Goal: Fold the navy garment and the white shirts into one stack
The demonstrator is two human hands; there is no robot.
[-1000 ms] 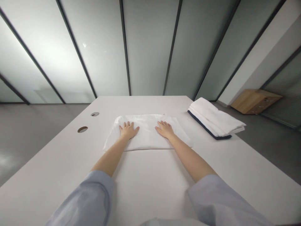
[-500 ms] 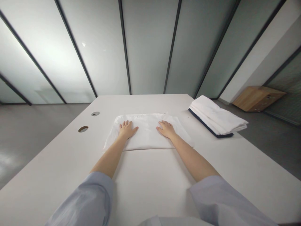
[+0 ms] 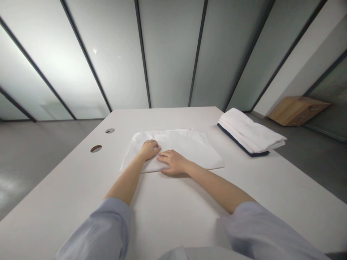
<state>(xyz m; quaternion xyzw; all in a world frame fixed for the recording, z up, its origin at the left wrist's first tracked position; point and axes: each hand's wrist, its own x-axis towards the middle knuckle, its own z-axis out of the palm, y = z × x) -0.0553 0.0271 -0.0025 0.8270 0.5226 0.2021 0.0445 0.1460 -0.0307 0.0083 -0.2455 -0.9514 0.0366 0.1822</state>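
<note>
The left hand (image 3: 148, 150) rests on a folded white cloth (image 3: 187, 147), fingers half curled, gripping nothing. Just beside it, the right hand (image 3: 172, 162) lies open across the cloth's near edge, holding nothing. Well right of that hand, a stack of folded white cloths (image 3: 251, 131) with navy trim sits on the counter (image 3: 173, 216).

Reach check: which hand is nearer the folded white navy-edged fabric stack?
Right. The right hand lies on the near edge of the flat white cloth, closer to the folded white navy-edged fabric stack; the left hand lies on the cloth farther from it.
</note>
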